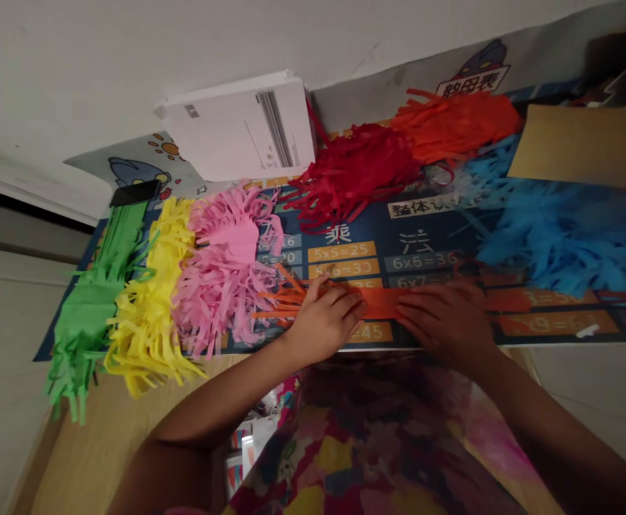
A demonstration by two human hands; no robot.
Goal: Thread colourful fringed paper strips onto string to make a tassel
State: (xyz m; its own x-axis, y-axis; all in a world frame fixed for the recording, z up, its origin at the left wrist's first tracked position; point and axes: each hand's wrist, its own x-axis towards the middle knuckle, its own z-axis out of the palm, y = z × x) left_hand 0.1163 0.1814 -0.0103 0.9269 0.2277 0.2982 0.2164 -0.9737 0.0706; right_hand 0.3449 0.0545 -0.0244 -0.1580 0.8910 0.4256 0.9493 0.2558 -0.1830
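Observation:
An orange fringed paper strip (382, 303) lies across the near edge of the table, its cut strands fanning out to the left. My left hand (324, 318) is closed on it near the fringe, fingers curled and pressed together. Farther right, my right hand (446, 322) rests over the same strip with its fingers bent onto the paper; its thumb is hard to see. Between the hands a flat orange stretch shows. Left of my left hand lie bunches of pink fringed paper (227, 279), yellow fringed paper (157, 293) and green fringed paper (90, 307).
Behind are red fringed paper (360, 172), orange-red fringed paper (457, 125) and blue fringed paper (570, 236). A white box (237, 132) leans on the wall. A dark phone (134, 193) lies on the green paper. Brown card (586, 146) sits back right. A printed chart (345, 232) covers the table.

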